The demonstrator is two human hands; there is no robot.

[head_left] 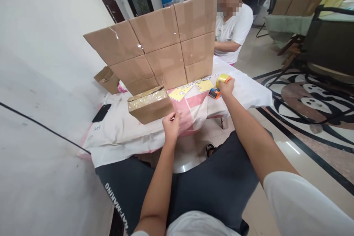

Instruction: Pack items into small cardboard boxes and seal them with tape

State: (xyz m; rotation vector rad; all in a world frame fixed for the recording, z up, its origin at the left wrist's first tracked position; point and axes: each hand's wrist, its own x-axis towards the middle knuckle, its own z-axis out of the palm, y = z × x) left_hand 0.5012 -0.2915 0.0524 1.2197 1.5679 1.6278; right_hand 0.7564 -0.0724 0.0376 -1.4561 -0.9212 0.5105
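Note:
My right hand (227,86) is wrapped round a roll of yellow tape (221,80) with an orange edge, held above the right side of the table. Just below it lies a small orange and black object (214,93), whose kind I cannot make out. My left hand (170,127) is closed in a pinch at the table's near edge; what its fingertips hold is too small to tell. Beside that hand, a small cardboard box (151,106) with clear tape along its top stands on the cloth. Puzzle-like yellow pieces (179,92) lie between the box and the roll.
A tall wall of joined cardboard boxes (166,61) stands across the table. An open carton (107,80) and a black phone (101,113) are at the left on the white cloth (118,136). A person in a white shirt (240,25) sits behind at the right. A dark chair (326,44) stands farther right.

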